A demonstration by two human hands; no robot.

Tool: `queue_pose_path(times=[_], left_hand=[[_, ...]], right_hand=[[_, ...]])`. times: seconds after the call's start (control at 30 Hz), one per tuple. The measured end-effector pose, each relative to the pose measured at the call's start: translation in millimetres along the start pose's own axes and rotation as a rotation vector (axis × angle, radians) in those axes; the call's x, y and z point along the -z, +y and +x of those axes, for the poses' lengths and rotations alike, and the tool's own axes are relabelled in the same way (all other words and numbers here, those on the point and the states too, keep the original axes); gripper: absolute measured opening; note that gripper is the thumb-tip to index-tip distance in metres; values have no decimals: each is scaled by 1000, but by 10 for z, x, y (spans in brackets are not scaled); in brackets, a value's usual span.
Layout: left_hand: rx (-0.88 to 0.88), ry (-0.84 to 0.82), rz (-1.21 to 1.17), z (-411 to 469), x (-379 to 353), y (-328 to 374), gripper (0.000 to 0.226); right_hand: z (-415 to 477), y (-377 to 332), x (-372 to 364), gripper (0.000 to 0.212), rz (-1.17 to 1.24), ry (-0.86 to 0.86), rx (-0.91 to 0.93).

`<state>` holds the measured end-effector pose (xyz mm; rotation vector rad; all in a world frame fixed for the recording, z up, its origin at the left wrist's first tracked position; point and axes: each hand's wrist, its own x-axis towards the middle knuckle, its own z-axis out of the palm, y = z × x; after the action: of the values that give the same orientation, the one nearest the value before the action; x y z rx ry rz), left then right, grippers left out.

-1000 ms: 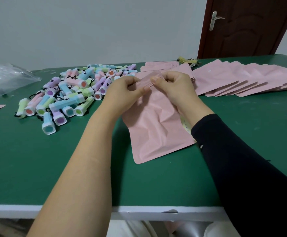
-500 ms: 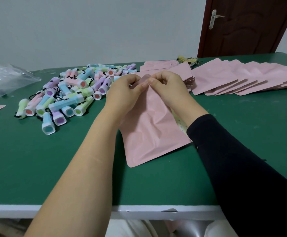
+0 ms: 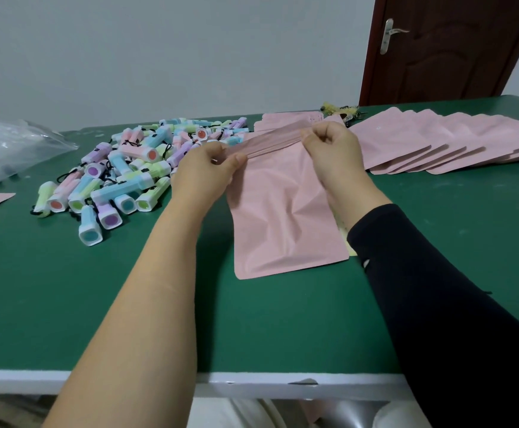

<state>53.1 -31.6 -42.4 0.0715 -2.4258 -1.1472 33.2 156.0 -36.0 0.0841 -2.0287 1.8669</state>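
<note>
My left hand [image 3: 204,171] and right hand [image 3: 334,149] pinch the top edge of the pouch [image 3: 283,217], which runs from the fingers toward me, its lower end on the table [image 3: 51,304]. Left of the left fingers lies the heap of torches [image 3: 134,171], with the plastic bag [image 3: 11,146] further left. Just behind the right fingers sits a stack of pouches [image 3: 286,120]. To their right is an overlapping row of pouches [image 3: 437,140].

L hand [image 3: 204,173] & forearm bare, R hand [image 3: 335,149] bare, R arm in long black sleeve [image 3: 456,310], cuff at wrist
</note>
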Motion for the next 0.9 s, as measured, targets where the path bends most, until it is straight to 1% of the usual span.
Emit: queue_pose_path(times=[0.1,0.23,0.37,0.47,0.5,0.57,0.6,0.63,0.7,0.73,0.8,0.83,0.9], left_hand=[[39,-8,-210,14,67,-27,25],[114,-34,-341,-10,27,-17,29],[237,-162,-496,-17,-37,61,14],[207,-148,-502,-12,-67,89,13],[207,-144,-503,-16,-72,97,13],[234,-178,-531,-14,-53,95,14],[247,-234,-550,-16,-33,89,19],[256,-312,-554,-22,-19,77,22],[271,-425,-507,-40,-21,68,18],[283,-423,-487,-50,-29,70,14],[303,-372,-492,-53,-33,62,12],[307,-380,-512,-49,-22,54,15],[310,-487,-513,-55,18,56,32]], right_hand=[[26,-5,38,8,83,16,-96],[5,-10,30,8,139,-20,-160],[-18,-28,32,10,214,-40,-254],[-38,-57,-1,29,224,-86,-272],[-50,-61,-11,31,221,-98,-257],[-73,-70,-23,23,240,-103,-229],[-74,-75,-15,23,260,-95,-228],[-62,-68,-2,29,279,-85,-234],[-23,-47,24,43,303,-71,-260],[-5,-40,33,45,308,-75,-280],[18,-27,34,42,318,-86,-324],[21,-21,35,43,334,-85,-341],[39,-16,48,47,395,-40,-379]])
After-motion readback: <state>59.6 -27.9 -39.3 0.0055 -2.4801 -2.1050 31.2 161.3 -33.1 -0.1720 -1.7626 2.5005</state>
